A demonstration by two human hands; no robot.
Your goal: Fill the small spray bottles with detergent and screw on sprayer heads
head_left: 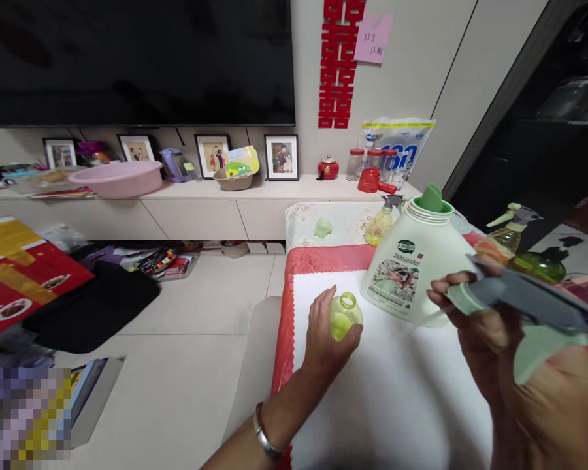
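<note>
My left hand (pixel 326 336) is wrapped round a small yellow-green bottle (pixel 345 316) with an open neck, which stands on the white cloth (pixel 387 391). On the right, close to the camera, my right hand (pixel 514 365) grips a grey and pale green spray head (pixel 534 303); it is blurred, and its lower part is hidden by the fingers. Between the hands and a little farther back stands a large pale green jug (pixel 414 261) with a flower label and a green piece (pixel 432 198) in its mouth.
Behind the jug is a spray bottle (pixel 379 225); another spray bottle (pixel 512 232) and a green bottle (pixel 539 264) stand at the right. A pale green cap (pixel 323 227) lies near the table's back edge. The shelf (pixel 196 190) beyond holds a pink basin (pixel 120 177) and framed photos.
</note>
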